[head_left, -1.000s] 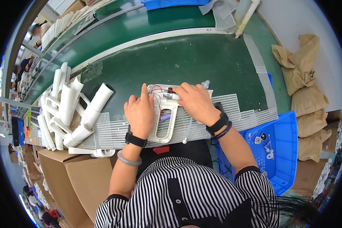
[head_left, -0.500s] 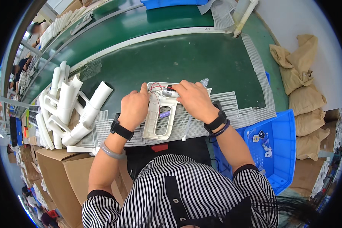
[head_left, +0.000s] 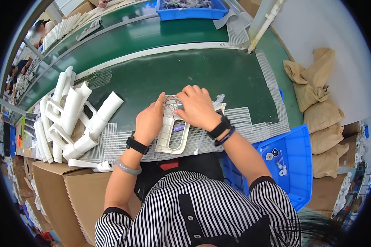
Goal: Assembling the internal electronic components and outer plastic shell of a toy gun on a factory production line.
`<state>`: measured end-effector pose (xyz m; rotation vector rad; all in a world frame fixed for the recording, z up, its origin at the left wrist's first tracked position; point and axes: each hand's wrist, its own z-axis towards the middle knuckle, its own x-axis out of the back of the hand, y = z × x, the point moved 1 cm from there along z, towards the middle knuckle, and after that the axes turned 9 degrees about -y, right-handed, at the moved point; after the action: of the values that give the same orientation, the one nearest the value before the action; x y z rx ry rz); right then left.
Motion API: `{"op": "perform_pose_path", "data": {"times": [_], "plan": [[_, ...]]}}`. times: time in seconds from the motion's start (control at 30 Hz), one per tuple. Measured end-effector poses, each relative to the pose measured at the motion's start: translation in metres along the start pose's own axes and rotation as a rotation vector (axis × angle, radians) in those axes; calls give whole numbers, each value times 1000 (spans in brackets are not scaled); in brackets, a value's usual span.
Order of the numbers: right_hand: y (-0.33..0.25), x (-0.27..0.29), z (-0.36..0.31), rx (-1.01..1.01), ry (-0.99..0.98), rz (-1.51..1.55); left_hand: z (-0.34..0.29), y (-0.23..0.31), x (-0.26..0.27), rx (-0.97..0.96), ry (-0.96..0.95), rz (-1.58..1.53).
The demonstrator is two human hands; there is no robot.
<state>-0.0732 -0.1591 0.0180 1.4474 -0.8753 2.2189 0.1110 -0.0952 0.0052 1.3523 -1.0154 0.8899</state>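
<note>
A white plastic housing half with a looped handle (head_left: 163,140) lies on the mesh mat before me, its hollow side up. Red wires (head_left: 173,99) run across its upper end, and a purple block (head_left: 179,128) shows by the handle opening. My left hand (head_left: 149,120) is closed at the housing's upper left edge, index finger stretched along it, other fingers curled. Over the upper part, my right hand (head_left: 198,108) is bent with its thumb across the wires; what its fingers grip is hidden beneath. A clear plastic piece (head_left: 219,99) sticks out beyond the right hand.
White tubular housings with handles (head_left: 86,123) are piled at the left. A thin white rod (head_left: 199,144) lies right of the housing. A blue bin (head_left: 294,164) with small parts stands at the right, brown sacks (head_left: 323,119) beyond. Another blue tray (head_left: 191,13) sits at the back.
My right hand has shifted left over the housing and now covers the silver cylinder seen before. The whole view has tilted slightly, showing more of the back tray.
</note>
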Motion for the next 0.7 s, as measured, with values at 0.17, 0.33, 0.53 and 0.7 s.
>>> {"op": "perform_pose_path", "data": {"times": [0.17,0.33,0.53,0.7], "plan": [[-2,-20,4,-89,-88,-94,0,0,-6,-24,43,-1],[3,-19,3,-52,-109,-47,-2,-1,-9,-36,58,2],[-4,-22,9,1,-215,-136,-6,-1,-11,-27,62,8],[-4,-24,9,-22,-244,-127,-7,3,-10,16,27,-22]]}}
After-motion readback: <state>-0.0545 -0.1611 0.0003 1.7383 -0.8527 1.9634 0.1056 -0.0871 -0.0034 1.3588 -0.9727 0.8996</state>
